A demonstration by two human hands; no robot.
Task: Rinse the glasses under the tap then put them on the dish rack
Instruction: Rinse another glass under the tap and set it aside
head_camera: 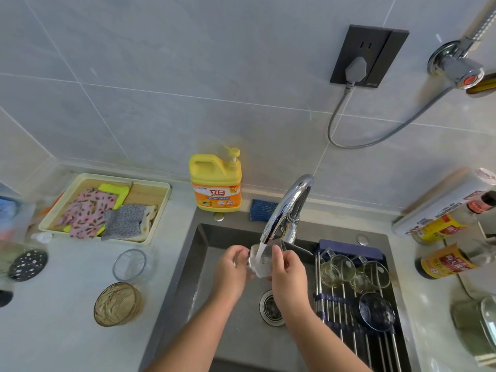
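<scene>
I hold the glass (259, 261) under the tap (284, 208) with my left hand (233, 267) and right hand (288, 267), fingers curled around it. I should turn it slowly so the water reaches every side, holding firmly because it is wet.

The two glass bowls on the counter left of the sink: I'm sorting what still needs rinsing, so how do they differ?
The clear glass bowl is colourless and smooth; the amber glass bowl is brown-tinted with a rippled pattern. The clear glass bowl stands farther back, nearer the tray; the amber glass bowl stands nearer the person. Both stand upright, open side up, on the counter.
</scene>
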